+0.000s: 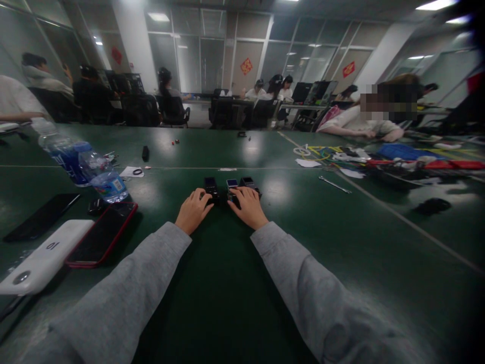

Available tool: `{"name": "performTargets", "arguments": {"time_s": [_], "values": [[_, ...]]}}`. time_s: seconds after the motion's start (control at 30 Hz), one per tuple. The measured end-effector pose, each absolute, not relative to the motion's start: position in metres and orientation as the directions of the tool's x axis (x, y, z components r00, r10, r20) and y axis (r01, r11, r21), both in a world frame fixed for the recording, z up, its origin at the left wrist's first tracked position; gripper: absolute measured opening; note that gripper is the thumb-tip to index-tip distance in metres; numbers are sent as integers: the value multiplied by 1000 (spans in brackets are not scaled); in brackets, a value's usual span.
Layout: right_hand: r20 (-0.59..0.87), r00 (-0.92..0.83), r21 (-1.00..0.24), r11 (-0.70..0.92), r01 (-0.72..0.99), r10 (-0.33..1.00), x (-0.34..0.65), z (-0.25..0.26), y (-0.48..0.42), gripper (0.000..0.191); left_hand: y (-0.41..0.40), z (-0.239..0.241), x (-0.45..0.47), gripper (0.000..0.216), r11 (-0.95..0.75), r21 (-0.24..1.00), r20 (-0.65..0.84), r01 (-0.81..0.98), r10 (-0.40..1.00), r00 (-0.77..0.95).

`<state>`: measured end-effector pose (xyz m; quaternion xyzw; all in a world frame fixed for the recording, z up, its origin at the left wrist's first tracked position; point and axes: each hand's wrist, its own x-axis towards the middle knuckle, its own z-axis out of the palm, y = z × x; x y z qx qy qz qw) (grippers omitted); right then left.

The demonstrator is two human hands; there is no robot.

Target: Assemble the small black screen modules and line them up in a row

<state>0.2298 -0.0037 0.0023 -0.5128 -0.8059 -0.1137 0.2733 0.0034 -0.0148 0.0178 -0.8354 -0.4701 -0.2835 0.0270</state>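
- The small black box-shaped modules point(231, 188) sit in a tight cluster at the centre of the frame, on the dark green tabletop point(227, 283), just above both hands.
- The left hand point(194, 210) lies palm down with fingers curled forward; its fingertips touch the leftmost module, though how firmly it grips cannot be told.
- The right hand point(248, 206) is likewise palm down, fingers bent over the right-hand modules and touching them; a true grip cannot be made out.
- Both arms wear grey fleece sleeves point(125, 298) that run to the lower corners of the frame.
- At the left of the frame lie a red-cased smartphone point(101, 234), a white power bank point(43, 263) beside it, a bare black phone point(41, 216) and two clear plastic water bottles with blue labels point(81, 167).
- At the right, a slim silver tool point(335, 184) lies near a heap of coloured cables and parts point(379, 159).
- Across the upper frame, other people sit at desks before glass partitions hung with red ornaments.
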Motion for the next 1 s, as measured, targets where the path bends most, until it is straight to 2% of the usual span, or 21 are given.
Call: {"name": "performTargets", "arguments": {"time_s": [0.2, 0.47, 0.63, 0.87, 1.0], "values": [[560, -331, -80, 447, 891, 759, 230, 2, -3, 39, -8, 13, -1, 16, -630, 325, 582, 705, 721, 376], [584, -333, -79, 460, 884, 740, 231, -3, 1, 38, -3, 25, -15, 11, -705, 297, 750, 644, 589, 299], [574, -339, -79, 463, 883, 745, 232, -1, 0, 38, 15, 40, -50, 11, -714, 291, 664, 636, 630, 403], [571, -351, -83, 477, 875, 742, 233, -1, 1, 39, 30, 8, -73, 12, -697, 320, 576, 642, 681, 452], [568, -352, -88, 481, 873, 744, 233, 0, 0, 39, 28, 1, -70, 17, -698, 289, 564, 655, 677, 473]]}}
